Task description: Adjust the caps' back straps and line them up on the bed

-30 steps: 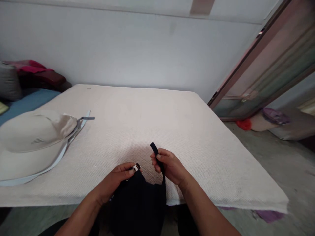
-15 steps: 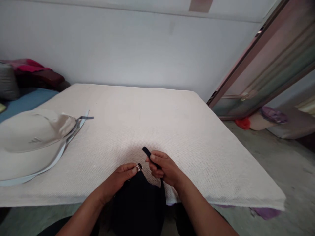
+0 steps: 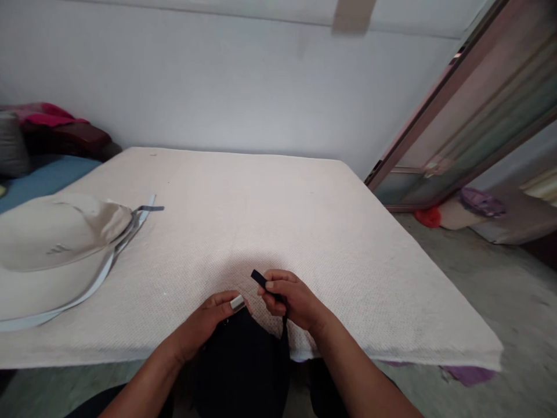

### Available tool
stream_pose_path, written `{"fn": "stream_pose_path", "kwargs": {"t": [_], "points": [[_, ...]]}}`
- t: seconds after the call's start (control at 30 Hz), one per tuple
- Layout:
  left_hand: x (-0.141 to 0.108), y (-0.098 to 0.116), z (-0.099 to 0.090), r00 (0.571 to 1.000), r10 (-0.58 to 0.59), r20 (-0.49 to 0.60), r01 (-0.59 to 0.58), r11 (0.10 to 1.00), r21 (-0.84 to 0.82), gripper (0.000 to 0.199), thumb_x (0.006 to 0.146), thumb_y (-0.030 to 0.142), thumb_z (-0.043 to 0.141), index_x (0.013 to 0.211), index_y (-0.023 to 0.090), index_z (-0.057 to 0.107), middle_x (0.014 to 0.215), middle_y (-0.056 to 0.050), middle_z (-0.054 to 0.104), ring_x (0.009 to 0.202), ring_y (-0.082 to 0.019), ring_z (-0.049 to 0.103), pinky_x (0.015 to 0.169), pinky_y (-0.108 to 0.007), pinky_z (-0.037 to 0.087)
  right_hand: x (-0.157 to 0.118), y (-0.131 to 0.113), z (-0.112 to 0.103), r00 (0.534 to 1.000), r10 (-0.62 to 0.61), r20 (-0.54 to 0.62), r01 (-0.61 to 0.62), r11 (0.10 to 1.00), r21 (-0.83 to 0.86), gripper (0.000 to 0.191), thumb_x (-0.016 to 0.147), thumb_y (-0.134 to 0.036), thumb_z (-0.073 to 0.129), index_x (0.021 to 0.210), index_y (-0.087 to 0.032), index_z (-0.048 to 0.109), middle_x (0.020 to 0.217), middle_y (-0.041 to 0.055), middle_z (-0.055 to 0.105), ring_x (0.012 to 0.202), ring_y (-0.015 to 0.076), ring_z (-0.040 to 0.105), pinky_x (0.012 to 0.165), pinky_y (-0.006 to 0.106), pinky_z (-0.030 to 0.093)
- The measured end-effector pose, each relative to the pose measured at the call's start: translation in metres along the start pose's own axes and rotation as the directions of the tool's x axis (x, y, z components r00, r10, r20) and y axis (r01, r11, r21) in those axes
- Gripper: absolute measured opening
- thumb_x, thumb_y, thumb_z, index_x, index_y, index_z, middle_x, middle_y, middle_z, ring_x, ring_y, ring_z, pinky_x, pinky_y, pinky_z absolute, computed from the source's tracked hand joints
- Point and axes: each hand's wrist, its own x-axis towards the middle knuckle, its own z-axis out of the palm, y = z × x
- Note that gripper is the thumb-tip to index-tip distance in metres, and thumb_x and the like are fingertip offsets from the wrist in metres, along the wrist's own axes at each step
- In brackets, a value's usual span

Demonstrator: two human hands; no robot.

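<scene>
While metal clasp (image 3: 237,302) is pinched in left grip (image 3: 214,315), black strap (image 3: 258,278) is held in right grip (image 3: 296,299), tip unfastened, apart from clasp; dark cloth item (image 3: 243,360) is seen at tabletop (image 3: 261,209) edge.

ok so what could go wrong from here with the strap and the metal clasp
The black strap, pinched near its end by the right hand, could slip free. The small metal clasp might twist in the left hand. The black fabric extends below the edge of the white cover and may drop if let go.
</scene>
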Motion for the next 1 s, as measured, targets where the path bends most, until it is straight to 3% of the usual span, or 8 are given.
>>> {"fn": "stream_pose_path", "kwargs": {"t": [0.07,0.2,0.47,0.63,0.77,1.0], "points": [[-0.0019,-0.0009,-0.0014,1.0,-0.026,0.003,0.026,0.999,-0.02,0.022,0.075,0.038,0.065,0.084,0.018,0.068,0.068,0.0,0.064,0.056,-0.011,0.051,0.057,-0.023,0.037,-0.0014,-0.0015,0.0001,0.999,0.039,0.029,-0.038,0.999,-0.017,0.015,0.08,-0.027,0.056,0.079,-0.013,0.06,0.049,-0.0064,0.042,0.038,0.0025,0.023,0.038,0.018,0.014],[-0.0043,0.0007,0.0006,1.0,-0.017,0.025,0.018,0.999,-0.032,0.023,0.076,0.039,0.065,0.083,0.017,0.068,0.064,0.0,0.061,0.052,-0.009,0.048,0.054,-0.022,0.035,-0.0013,0.0002,0.0048,0.996,0.079,0.046,-0.073,0.991,-0.115,0.024,0.081,-0.037,0.059,0.075,-0.013,0.059,0.05,-0.0067,0.04,0.039,0.0026,0.026,0.038,0.018,0.014],[-0.0023,-0.002,-0.0005,0.999,-0.037,-0.027,0.036,0.999,-0.027,0.027,0.075,0.039,0.066,0.09,0.017,0.07,0.069,-0.001,0.064,0.055,-0.01,0.049,0.055,-0.022,0.035,-0.0004,0.0044,0.0054,0.993,0.106,0.051,-0.092,0.971,-0.221,0.019,0.08,-0.031,0.059,0.074,-0.014,0.061,0.05,-0.0057,0.044,0.04,0.0027,0.029,0.037,0.017,0.016],[-0.0021,-0.0048,-0.0011,0.999,-0.041,0.01,0.042,0.997,-0.069,0.026,0.077,0.037,0.065,0.092,0.016,0.069,0.072,-0.002,0.065,0.059,-0.011,0.051,0.057,-0.022,0.035,-0.0019,0.0031,0.0056,0.99,0.114,0.08,-0.097,0.976,-0.193,0.017,0.08,-0.029,0.059,0.073,-0.013,0.061,0.05,-0.0054,0.045,0.04,0.0029,0.03,0.036,0.016,0.017],[-0.0027,-0.0057,-0.0012,0.998,-0.052,-0.022,0.049,0.993,-0.109,0.027,0.077,0.034,0.065,0.097,0.015,0.068,0.078,-0.005,0.067,0.065,-0.013,0.055,0.063,-0.024,0.039,-0.0035,0.0024,0.0061,0.991,0.108,0.083,-0.095,0.984,-0.152,0.018,0.081,-0.03,0.058,0.075,-0.013,0.061,0.05,-0.0061,0.043,0.039,0.0025,0.028,0.036,0.016,0.015],[-0.0026,-0.0051,-0.0007,0.997,-0.072,-0.018,0.069,0.992,-0.101,0.02,0.074,0.035,0.068,0.082,0.017,0.069,0.071,-0.002,0.066,0.057,-0.011,0.053,0.057,-0.022,0.036,-0.0052,0.002,0.0055,0.982,0.144,0.125,-0.121,0.978,-0.172,0.018,0.08,-0.032,0.058,0.075,-0.014,0.061,0.049,-0.0063,0.043,0.038,0.0033,0.029,0.036,0.016,0.019]]}}
